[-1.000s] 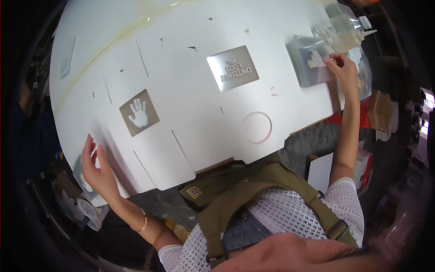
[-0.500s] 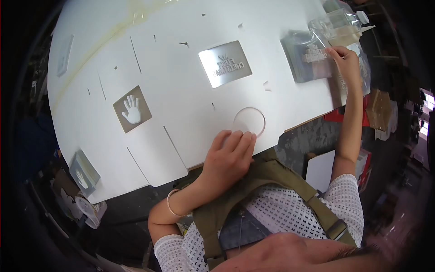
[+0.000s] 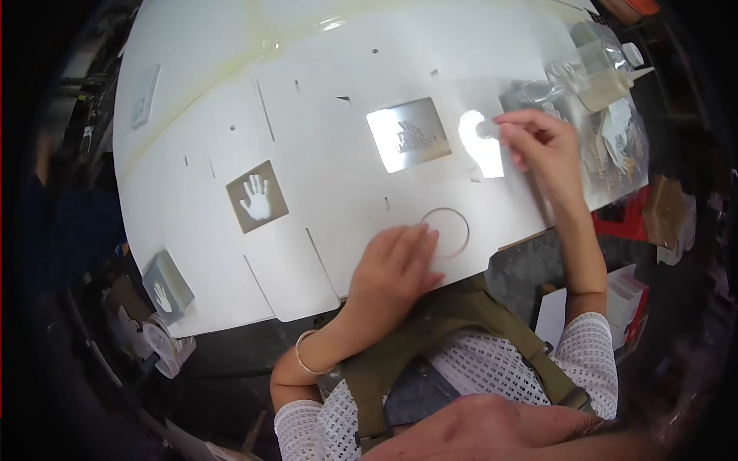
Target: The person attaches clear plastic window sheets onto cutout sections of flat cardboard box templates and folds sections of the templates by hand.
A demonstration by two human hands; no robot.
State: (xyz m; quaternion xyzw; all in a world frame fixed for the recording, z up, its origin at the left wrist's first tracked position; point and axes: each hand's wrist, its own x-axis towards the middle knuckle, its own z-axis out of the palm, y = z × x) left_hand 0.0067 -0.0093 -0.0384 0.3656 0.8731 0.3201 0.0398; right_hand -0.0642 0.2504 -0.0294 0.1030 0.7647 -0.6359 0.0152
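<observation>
there are two hands (one left hand [image 3: 390, 270] and one right hand [image 3: 547, 150]), one bracelet [image 3: 298, 353], two square panels (one hand-shape panel [image 3: 257, 197] and one lettered panel [image 3: 409, 135]), one round outline [image 3: 450, 232], one glossy sheet [image 3: 484, 150], one round white cap [image 3: 633, 54], one pointed nozzle [image 3: 642, 74] and one table [image 3: 327, 184].

It's a workshop (apron [image 3: 453, 307], nozzled bottle [image 3: 603, 91], cut-out white board [image 3: 323, 154]).
</observation>
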